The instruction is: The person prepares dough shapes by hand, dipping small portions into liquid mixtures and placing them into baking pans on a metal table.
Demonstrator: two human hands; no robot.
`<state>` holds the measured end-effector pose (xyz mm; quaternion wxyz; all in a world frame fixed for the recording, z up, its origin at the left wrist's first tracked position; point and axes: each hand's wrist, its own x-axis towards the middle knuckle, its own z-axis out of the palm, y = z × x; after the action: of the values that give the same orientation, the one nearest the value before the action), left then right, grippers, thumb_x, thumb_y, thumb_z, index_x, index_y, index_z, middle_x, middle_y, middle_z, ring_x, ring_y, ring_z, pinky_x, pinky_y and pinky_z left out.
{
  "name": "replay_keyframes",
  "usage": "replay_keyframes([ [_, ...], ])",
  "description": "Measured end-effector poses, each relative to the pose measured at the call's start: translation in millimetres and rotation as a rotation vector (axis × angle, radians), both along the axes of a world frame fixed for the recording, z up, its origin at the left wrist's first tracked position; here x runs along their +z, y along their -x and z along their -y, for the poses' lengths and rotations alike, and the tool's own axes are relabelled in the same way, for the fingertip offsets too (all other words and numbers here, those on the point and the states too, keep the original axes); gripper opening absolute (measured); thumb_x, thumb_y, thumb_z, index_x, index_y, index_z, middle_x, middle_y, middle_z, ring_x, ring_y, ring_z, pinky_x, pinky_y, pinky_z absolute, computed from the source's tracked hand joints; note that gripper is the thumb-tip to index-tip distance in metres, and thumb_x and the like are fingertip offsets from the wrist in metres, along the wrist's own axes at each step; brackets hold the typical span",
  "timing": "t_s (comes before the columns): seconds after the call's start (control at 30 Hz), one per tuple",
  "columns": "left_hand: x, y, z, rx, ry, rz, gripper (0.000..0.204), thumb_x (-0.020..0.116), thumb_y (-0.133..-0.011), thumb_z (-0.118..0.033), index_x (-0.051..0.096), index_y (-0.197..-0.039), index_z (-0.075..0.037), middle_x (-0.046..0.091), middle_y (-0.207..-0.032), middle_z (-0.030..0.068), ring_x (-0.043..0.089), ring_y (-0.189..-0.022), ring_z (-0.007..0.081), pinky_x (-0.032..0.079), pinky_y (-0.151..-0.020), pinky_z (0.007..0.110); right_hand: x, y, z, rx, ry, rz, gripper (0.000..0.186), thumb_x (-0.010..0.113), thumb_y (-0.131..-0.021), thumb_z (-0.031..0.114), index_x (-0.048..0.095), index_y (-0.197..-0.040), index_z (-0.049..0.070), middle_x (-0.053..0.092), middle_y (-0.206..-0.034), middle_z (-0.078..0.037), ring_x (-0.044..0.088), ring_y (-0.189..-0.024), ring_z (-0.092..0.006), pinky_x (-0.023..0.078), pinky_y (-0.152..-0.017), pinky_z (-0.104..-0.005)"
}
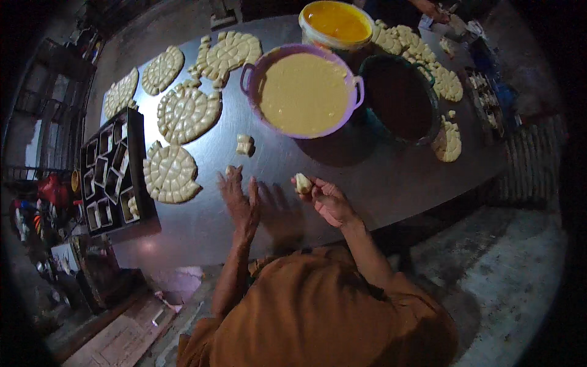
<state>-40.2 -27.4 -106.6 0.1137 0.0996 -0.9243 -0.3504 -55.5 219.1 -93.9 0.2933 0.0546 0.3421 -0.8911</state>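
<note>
My right hand [324,202] grips a pale piece of dough [302,183] over the steel table [342,177]. To its left, my left hand [239,202] has its fingers spread, with a small dough bit [229,171] at its fingertips, partly hidden by them. A short dough piece [244,144] lies just beyond that hand. Flat rounds of dough cut into segments [171,174] lie along the table's left side. Behind my hands stands a purple two-handled basin [354,92] with a pale yellow mixture [302,92] in it.
A black rack of rectangular tins [110,171] sits at the left edge. A dark-filled green tub [400,98] and a yellow-filled bucket [336,24] stand behind. More cut dough [449,85] lies at the right. Another person's hand [434,13] shows at the far edge.
</note>
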Motion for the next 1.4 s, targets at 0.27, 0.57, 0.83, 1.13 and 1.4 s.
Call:
replay_keyframes([
  [0.27,52.9,5.6,-58.6,-0.006,-1.508,0.167,0.068,0.031,-0.105,-0.054,0.035,-0.150,-0.003,0.044,-0.149,0.0207,0.041,-0.139,0.0329,0.036,-0.112,0.047,36.0,-18.0,77.7,-0.149,-1.101,-0.861,0.032,0.072,-0.083,0.000,0.070,-0.114,0.005,0.069,-0.113,-0.012,0.066,-0.102,-0.0254,0.051,-0.092,-0.0385],
  [0.57,84.9,-0.2,-65.8,-0.065,-0.304,-0.305,0.031,0.061,-0.093,-0.013,0.063,-0.122,-0.001,0.064,-0.128,0.0182,0.058,-0.125,0.0333,0.041,-0.108,0.044,22.6,-8.9,60.5,-0.173,-0.425,-0.344,0.019,0.067,-0.090,0.007,0.068,-0.109,0.007,0.065,-0.110,-0.006,0.062,-0.103,-0.0158,0.051,-0.091,-0.0282],
  [0.83,79.5,-1.4,-71.3,-0.600,-0.240,-0.516,0.019,0.067,-0.083,-0.023,0.066,-0.084,-0.004,0.066,-0.083,0.0124,0.066,-0.077,0.0340,0.056,-0.077,0.043,58.7,-12.7,24.4,0.213,-0.560,-0.887,0.027,0.062,-0.095,0.024,0.059,-0.116,0.007,0.061,-0.109,-0.003,0.058,-0.108,-0.0165,0.047,-0.094,-0.0287],
  [1.13,58.7,6.7,-120.3,-0.482,-1.218,-0.001,0.056,0.040,-0.101,-0.049,0.063,-0.112,0.001,0.067,-0.111,0.0137,0.063,-0.098,0.0248,0.050,-0.092,0.038,12.7,-28.3,-13.6,-0.099,0.130,0.311,0.040,0.076,-0.087,0.022,0.059,-0.122,0.012,0.062,-0.112,0.002,0.060,-0.103,-0.0117,0.052,-0.087,-0.0275],
  [1.4,39.9,-11.9,-68.6,-0.389,-0.965,0.389,0.030,0.056,-0.101,-0.022,0.063,-0.124,-0.002,0.065,-0.121,0.0099,0.059,-0.117,0.0207,0.045,-0.101,0.036,100.4,183.8,-103.2,0.213,-0.966,-0.856,0.031,0.065,-0.088,-0.002,0.069,-0.119,-0.001,0.072,-0.115,-0.013,0.069,-0.107,-0.0229,0.056,-0.092,-0.0341],
])
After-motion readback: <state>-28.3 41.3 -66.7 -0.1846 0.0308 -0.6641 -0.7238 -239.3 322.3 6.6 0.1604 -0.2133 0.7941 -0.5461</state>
